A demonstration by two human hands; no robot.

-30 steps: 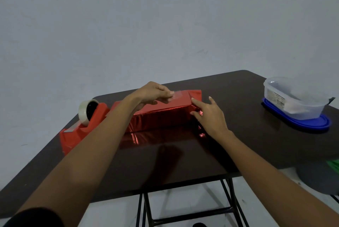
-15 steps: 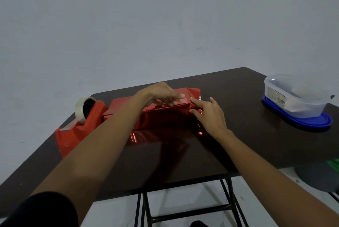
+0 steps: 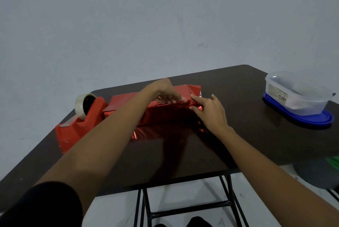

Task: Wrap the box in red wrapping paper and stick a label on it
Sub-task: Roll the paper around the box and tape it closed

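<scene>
On the desk [image 3: 247,135], the right hand [image 3: 211,112], fingers straight, presses the right end of the red-wrapped box [image 3: 165,115]. Just beyond, the left hand [image 3: 164,92] presses flat fingers onto the box top. A tape dispenser [image 3: 77,127] stands left of it.

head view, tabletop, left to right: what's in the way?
tape dispenser → red-wrapped box → clear plastic container, sitting on its blue lid. Both hands overlap the box, so they are left out of the order.
</scene>
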